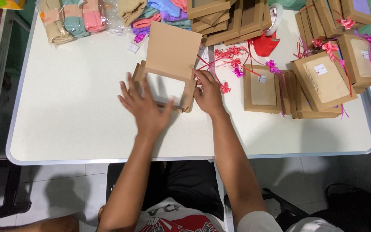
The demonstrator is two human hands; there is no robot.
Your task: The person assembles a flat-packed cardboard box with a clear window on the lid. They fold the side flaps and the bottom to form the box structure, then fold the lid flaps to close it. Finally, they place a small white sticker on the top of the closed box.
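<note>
Here the open brown cardboard box (167,88) sits mid-tabletop between both hands; left hand (144,107) spread flat, right hand (209,95) pinching its right wall.

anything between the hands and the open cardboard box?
Nothing visible. The left hand lies over the near front edge of the open cardboard box, fingers spread. The right hand touches its right side wall. The loose pink ribbon bows lie to the right on the white table, clear of both hands.
</note>
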